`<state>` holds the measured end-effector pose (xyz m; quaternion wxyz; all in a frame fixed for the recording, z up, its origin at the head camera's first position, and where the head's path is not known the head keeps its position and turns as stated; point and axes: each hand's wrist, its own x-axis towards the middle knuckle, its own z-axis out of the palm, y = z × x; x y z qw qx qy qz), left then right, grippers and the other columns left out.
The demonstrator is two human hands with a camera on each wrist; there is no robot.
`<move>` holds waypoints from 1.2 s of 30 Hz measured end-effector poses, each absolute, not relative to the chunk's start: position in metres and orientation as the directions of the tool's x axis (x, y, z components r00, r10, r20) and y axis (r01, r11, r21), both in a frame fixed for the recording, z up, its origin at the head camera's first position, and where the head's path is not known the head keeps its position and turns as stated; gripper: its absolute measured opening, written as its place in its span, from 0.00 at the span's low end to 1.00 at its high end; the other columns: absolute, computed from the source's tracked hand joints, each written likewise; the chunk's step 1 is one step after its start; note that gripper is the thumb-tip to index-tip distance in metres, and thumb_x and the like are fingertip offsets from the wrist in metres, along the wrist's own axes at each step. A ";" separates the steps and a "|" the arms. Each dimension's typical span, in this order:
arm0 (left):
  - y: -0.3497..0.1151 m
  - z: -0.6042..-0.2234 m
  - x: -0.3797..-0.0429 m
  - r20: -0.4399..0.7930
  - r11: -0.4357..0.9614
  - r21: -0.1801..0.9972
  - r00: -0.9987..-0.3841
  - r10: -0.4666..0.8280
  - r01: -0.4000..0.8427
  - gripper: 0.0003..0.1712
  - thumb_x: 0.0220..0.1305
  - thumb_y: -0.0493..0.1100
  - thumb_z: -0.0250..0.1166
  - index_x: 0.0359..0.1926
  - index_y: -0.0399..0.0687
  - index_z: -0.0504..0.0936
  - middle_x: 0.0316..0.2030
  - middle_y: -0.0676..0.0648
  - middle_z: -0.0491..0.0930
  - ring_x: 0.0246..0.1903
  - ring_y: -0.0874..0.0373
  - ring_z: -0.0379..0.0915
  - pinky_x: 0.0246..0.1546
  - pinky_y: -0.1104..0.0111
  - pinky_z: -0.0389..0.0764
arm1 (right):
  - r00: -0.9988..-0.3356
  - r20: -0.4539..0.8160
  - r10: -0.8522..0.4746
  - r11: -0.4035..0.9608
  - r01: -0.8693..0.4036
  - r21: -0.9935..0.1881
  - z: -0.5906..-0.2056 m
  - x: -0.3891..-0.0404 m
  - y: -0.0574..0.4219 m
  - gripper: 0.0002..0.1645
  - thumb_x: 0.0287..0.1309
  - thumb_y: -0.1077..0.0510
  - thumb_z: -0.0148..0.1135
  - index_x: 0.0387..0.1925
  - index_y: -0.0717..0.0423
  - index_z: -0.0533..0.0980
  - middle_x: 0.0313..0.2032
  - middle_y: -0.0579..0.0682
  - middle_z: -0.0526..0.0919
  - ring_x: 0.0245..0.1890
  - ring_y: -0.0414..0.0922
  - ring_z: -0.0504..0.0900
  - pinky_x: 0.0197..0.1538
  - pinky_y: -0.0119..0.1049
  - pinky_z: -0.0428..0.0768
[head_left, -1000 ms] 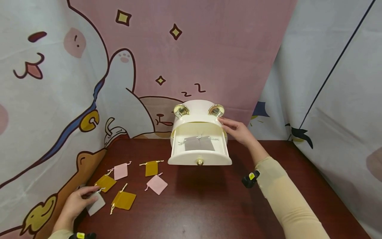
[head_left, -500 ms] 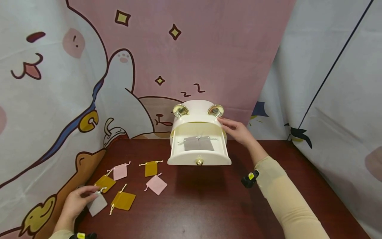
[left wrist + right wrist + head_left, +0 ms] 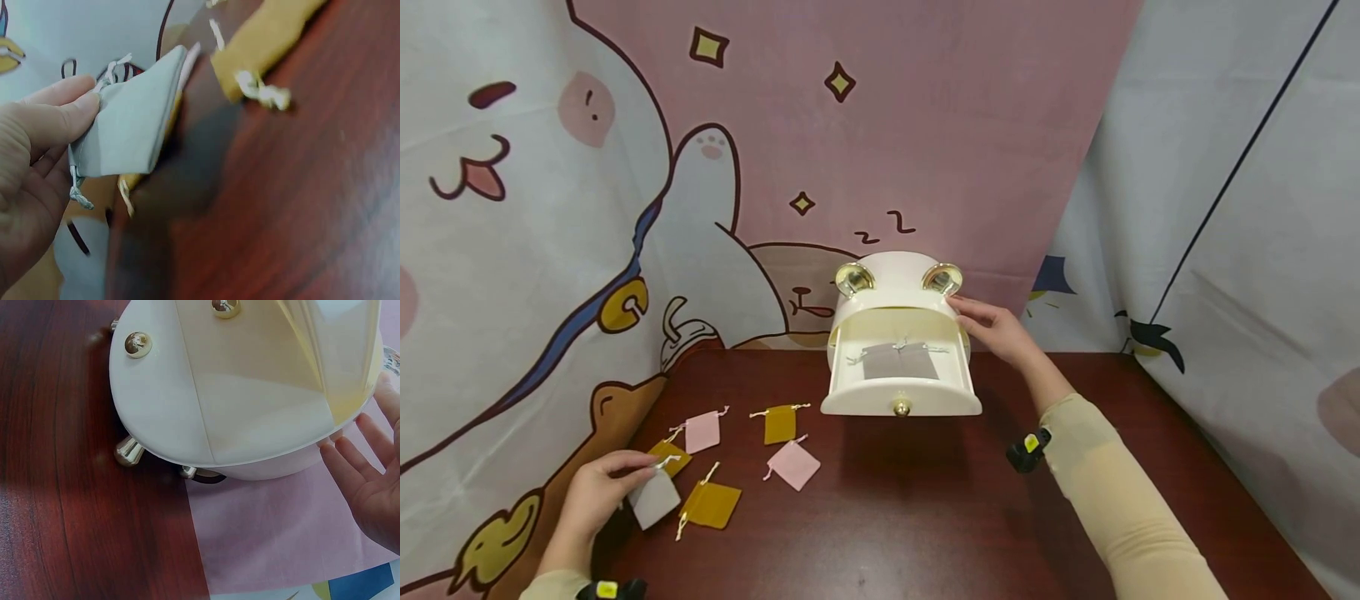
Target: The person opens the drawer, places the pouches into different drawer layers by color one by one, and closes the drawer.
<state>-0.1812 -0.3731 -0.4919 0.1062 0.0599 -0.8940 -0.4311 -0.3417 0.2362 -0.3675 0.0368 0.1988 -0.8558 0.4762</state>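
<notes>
Head looks forward-down; close, left wrist shares held pouch; right, cabinet

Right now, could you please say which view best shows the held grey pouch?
The left wrist view: the grey pouch looks largest, cords visible. The head view shows it smaller; the right wrist view lacks it.

I read just two letters, both drawn in dark brown strokes on the pink backdrop: a small z and, just up and to its right, a larger z, both above the drawn animal's brown head.
</notes>
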 end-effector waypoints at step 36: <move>-0.264 -0.380 -0.235 0.379 0.636 0.688 -0.920 0.096 0.350 0.09 0.59 0.33 0.72 0.41 0.44 0.90 0.43 0.43 0.84 0.40 0.50 0.76 0.33 0.62 0.84 | -0.926 0.242 -0.290 0.478 -0.359 -0.801 -0.368 -0.340 0.236 0.29 0.69 0.49 0.60 0.69 0.48 0.70 0.71 0.51 0.65 0.72 0.52 0.60 0.68 0.55 0.63</move>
